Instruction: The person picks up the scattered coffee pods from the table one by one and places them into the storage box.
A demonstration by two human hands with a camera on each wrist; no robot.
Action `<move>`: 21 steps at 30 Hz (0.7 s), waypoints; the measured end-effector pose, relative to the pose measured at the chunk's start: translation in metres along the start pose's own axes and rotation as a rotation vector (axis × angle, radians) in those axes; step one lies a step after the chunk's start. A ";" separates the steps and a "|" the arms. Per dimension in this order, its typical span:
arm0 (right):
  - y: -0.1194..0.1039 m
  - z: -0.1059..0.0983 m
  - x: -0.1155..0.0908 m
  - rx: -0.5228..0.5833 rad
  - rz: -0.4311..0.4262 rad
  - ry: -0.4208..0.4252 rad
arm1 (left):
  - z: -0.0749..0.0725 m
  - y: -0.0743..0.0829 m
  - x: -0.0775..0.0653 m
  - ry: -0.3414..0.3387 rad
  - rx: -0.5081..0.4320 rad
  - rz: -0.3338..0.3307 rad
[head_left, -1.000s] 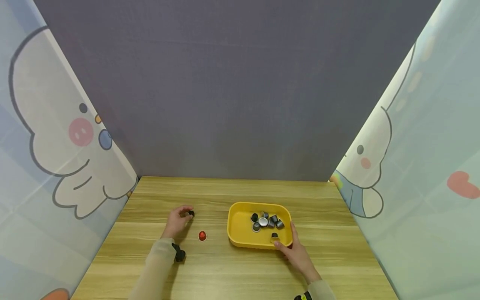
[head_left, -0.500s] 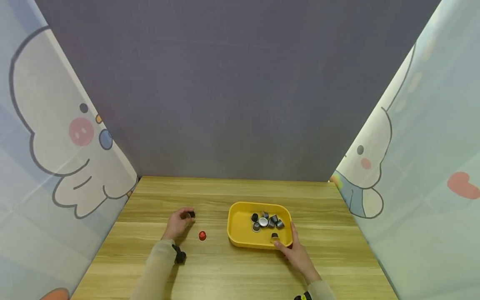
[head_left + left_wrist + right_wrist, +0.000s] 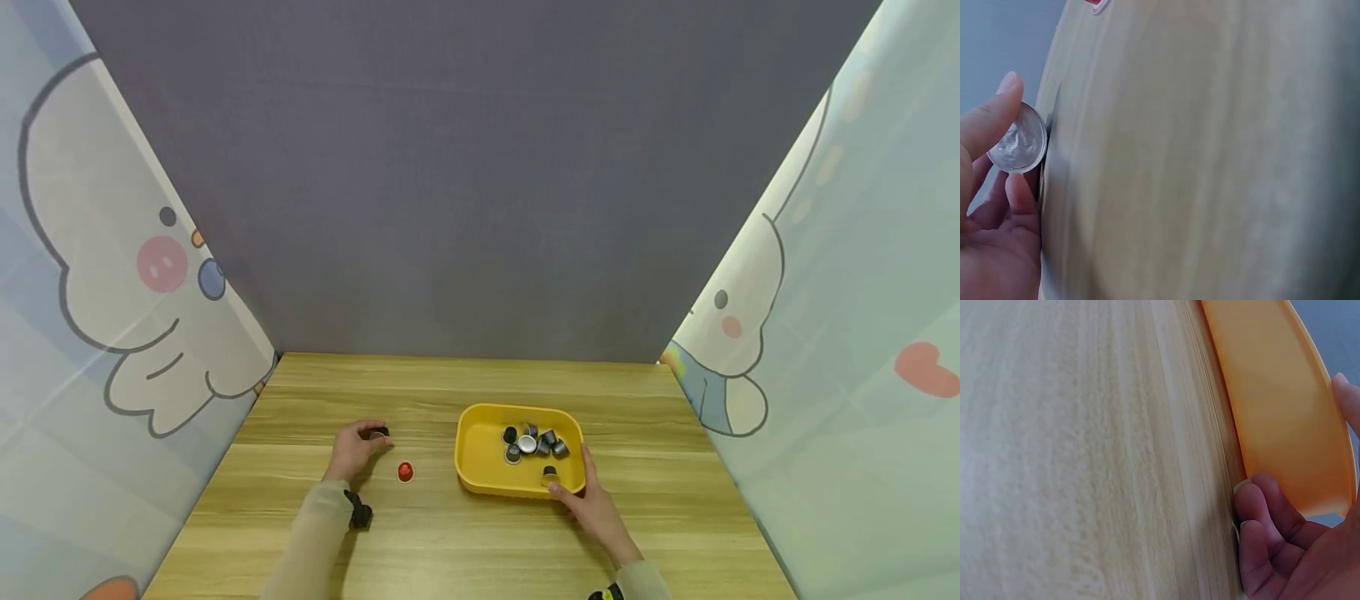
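My left hand [image 3: 355, 449] pinches a dark coffee capsule [image 3: 380, 432] between thumb and fingers, low over the left part of the table. In the left wrist view the capsule's silver foil lid [image 3: 1022, 142] faces the camera, while its body is hidden behind it. A red coffee capsule [image 3: 405, 472] stands on the wood just right of that hand. At its near right corner, a yellow tray [image 3: 480, 487] is gripped by my right hand [image 3: 596, 507], with the thumb at the rim and other fingers curled against the outer wall [image 3: 1285, 412].
Several dark and grey capsules [image 3: 543, 447] lie in the tray's right half, one showing its white lid [image 3: 527, 444]. A capsule with a pale rim [image 3: 551, 475] sits near the right thumb. A grey wall [image 3: 480, 208] rises behind the wooden table [image 3: 465, 550].
My left hand has shifted slightly toward me, and the capsule in it has tilted so more of its lid edge shows. The right hand and the tray stay put.
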State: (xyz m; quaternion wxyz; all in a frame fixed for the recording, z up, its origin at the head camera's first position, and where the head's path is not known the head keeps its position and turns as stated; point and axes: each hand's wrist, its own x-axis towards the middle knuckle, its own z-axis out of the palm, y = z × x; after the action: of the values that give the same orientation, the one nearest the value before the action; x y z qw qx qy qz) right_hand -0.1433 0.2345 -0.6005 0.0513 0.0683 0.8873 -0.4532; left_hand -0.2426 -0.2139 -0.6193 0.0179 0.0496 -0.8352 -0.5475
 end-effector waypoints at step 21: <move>0.000 0.001 -0.002 0.007 0.006 -0.001 | -0.001 -0.001 0.000 0.018 0.021 0.015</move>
State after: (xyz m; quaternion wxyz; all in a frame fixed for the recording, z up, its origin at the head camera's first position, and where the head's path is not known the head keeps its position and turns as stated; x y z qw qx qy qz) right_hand -0.1413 0.2335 -0.6014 0.0529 0.0712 0.8854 -0.4563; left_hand -0.2426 -0.2155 -0.6202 0.0289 0.0482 -0.8411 -0.5380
